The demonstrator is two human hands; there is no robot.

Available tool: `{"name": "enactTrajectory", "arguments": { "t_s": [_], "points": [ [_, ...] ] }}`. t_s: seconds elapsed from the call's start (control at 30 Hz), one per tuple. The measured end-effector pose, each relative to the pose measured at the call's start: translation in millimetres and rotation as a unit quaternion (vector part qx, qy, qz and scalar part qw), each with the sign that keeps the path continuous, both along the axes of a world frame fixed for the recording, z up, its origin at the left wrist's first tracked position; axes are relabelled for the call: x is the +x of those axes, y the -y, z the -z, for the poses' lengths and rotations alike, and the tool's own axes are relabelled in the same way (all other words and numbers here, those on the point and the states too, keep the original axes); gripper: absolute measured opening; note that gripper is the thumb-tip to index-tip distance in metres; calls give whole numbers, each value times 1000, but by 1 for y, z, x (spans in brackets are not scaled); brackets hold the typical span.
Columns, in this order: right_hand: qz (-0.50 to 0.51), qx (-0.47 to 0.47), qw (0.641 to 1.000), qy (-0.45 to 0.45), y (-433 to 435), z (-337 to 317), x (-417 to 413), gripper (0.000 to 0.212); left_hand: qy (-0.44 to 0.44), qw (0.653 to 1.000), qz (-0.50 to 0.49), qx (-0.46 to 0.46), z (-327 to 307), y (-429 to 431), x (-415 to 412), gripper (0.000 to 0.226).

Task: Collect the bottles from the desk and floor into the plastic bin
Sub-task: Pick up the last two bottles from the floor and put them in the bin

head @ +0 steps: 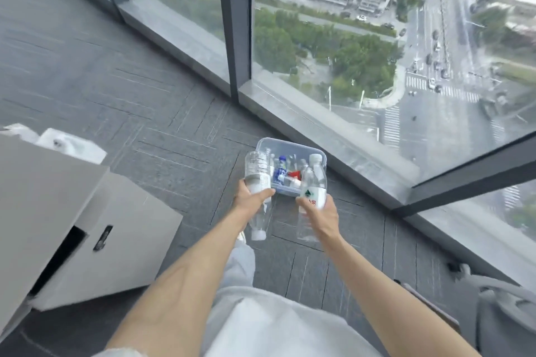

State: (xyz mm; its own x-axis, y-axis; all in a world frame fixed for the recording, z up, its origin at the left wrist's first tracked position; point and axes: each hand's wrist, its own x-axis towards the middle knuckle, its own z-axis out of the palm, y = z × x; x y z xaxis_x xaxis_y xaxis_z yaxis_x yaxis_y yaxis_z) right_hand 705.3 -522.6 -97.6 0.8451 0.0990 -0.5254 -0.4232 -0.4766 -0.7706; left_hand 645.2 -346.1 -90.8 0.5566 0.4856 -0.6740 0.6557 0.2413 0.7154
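Op: Fingers [266,193] of the left hand [251,197] are curled tight round two bottles on my feed. One clear bottle [256,168] sticks up from the fist, and a second bottle [258,227] hangs below it, white cap down.

Desk: And the right?

Op: The right hand [319,211] is clamped too. It grips a bottle with a white label [314,188], green triangle and red characters on it, cap upward. An empty bottle [307,229] points down under the palm. I see another neck beside the labelled one, but I cannot tell whether the hand holds it or it stands in the bin.

Desk: Where is the bin?

Op: The bin [290,144] is clear plastic and sits on the grey carpet [145,113], just beside the window [348,52]. On my screen both hands sit at its near edge; how high above it, I cannot tell. Inside I make out a bottle with a blue-and-white label [280,172] and something red [293,174].

Desk: Anything else around?

Op: There's a grey cabinet [95,220] on the left with a dark gap at its front, and white bags [69,142] behind it. A grey backpack [504,316] lies at the lower right. Pale trousers [240,264] show between the bare forearms.
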Motion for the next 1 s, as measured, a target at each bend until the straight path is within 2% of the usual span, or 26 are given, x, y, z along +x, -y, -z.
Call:
{"name": "enactTrajectory", "arguments": {
  "t_s": [0.2, 0.33, 0.47, 0.57, 0.63, 0.83, 1.0],
  "points": [
    [62, -21, 997, -43, -55, 4, 58, 49, -31, 998, 57, -24, 9, -77, 78, 82],
    [89, -46, 991, -85, -75, 38, 100, 58, -56, 994, 92, -33, 37, -110, 132, 88],
    [67, -62, 990, -112, -98, 86, 145, 55, -82, 989, 117, -22, 88, -135, 181, 107],
    [42, -82, 989, -118, -109, 135, 175, 51, -91, 988, 125, -6, 125, -149, 208, 95],
    [27, -108, 986, -125, -116, 172, 195, 57, -97, 988, 116, 4, 153, -155, 218, 84],
    [-5, -155, 974, -165, -122, 302, 251, 104, -128, 979, 158, 27, 253, -160, 236, 82],
    [5, -127, 980, -150, -133, 381, 288, 103, -154, 974, 166, 28, 325, -152, 240, 77]
  ]
}}
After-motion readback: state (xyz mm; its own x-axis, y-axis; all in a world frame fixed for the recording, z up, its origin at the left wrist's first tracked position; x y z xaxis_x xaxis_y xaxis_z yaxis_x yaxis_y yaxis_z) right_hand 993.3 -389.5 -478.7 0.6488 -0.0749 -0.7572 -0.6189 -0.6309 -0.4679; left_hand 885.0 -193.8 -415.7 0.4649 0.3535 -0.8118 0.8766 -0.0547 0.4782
